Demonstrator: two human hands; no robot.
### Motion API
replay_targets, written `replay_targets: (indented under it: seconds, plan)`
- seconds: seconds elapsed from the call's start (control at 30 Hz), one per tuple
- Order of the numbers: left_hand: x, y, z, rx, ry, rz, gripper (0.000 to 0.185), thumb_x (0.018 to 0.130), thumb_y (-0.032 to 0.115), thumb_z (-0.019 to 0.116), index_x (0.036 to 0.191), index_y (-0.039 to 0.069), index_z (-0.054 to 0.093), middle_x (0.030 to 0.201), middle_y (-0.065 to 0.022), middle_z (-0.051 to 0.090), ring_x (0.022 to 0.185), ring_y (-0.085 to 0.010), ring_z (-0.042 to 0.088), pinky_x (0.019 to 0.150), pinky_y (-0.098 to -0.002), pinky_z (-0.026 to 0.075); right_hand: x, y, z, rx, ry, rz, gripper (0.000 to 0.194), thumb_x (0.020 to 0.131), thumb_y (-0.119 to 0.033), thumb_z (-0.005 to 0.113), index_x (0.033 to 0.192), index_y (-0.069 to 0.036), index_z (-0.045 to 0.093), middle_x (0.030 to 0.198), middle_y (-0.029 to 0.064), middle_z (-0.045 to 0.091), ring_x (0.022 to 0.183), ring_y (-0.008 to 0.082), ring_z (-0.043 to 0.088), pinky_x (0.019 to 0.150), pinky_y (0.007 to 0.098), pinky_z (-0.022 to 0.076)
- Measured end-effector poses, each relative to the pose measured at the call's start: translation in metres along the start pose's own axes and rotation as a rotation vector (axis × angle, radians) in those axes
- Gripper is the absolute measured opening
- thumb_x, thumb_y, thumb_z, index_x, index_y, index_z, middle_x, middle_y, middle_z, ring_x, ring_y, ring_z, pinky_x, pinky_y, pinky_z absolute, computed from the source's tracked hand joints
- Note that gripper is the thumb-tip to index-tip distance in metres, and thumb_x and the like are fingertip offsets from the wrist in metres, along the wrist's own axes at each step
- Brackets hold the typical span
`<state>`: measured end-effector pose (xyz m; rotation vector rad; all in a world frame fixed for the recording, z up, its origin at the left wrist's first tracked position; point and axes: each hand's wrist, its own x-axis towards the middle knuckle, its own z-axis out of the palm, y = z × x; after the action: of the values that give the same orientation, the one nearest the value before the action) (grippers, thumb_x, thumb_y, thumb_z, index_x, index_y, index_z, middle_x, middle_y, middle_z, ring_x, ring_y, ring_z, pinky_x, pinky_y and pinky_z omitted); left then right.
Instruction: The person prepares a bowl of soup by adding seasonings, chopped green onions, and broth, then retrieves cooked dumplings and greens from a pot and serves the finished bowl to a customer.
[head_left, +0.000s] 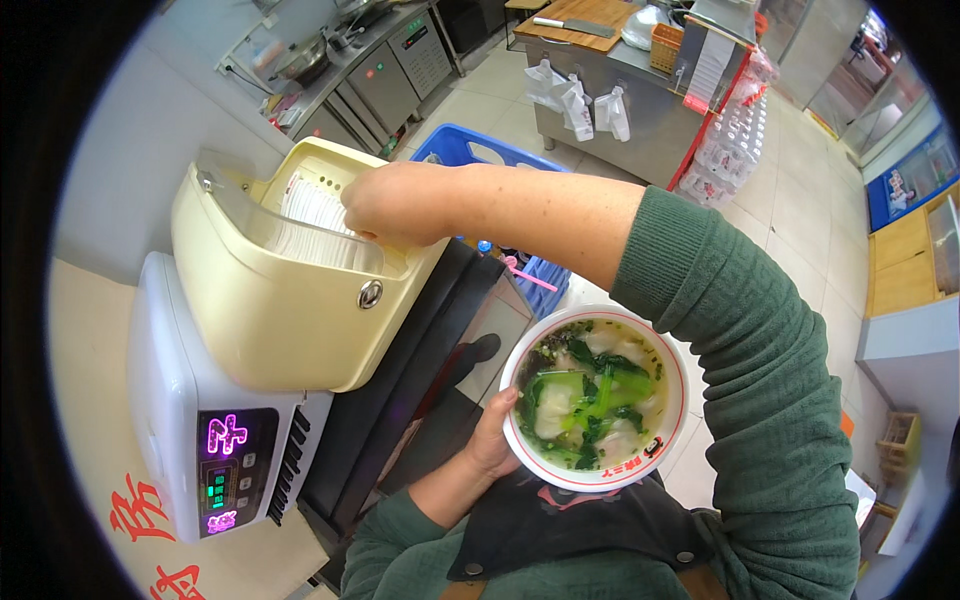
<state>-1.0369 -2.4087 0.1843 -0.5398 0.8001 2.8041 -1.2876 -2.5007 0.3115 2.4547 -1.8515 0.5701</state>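
Note:
My left hand holds a white bowl with a red line around its rim, thumb on the edge. In the bowl is clear soup with dumplings, leafy greens and chopped green bits. My right arm reaches across to a cream plastic box with a clear cover. There my right hand is curled at the box's near side, beside a row of nested white pieces, which look like spoons. Its fingertips are partly hidden, so I cannot tell whether they grip one.
Under the box stands a white appliance with a lit display. A blue plastic crate sits behind my right forearm. Farther off, a cleaver lies on a wooden board on a steel counter. Packs of bottles stand on the floor beside it.

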Motion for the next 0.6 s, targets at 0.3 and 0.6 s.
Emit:
replay_targets:
  seconds: [0.3,0.6]
  plan:
    - [0.001,0.002,-0.007,-0.005,0.030,-0.038,0.068,0.096,0.044,0.053,0.144,-0.001,0.038,0.137,-0.0193,0.053,0.124,-0.0296,0.056,0.106,-0.0438,0.045,0.002,-0.006,-0.010,0.061,-0.122,0.020,0.017,0.083,-0.009,0.060,0.094,-0.003,0.071,0.094,0.0155,0.069,0.093,0.0356,0.066,0.079,0.0435,0.0515]
    - [0.001,0.001,-0.004,0.032,0.013,-0.061,0.069,0.096,0.046,0.053,0.145,0.000,0.038,0.138,-0.0190,0.053,0.125,-0.0292,0.055,0.108,-0.0432,0.043,-0.017,0.011,-0.046,0.831,0.001,0.194,0.022,0.088,-0.015,0.065,0.103,0.000,0.073,0.085,0.0049,0.071,0.072,0.0108,0.065,0.070,0.0257,0.0529]
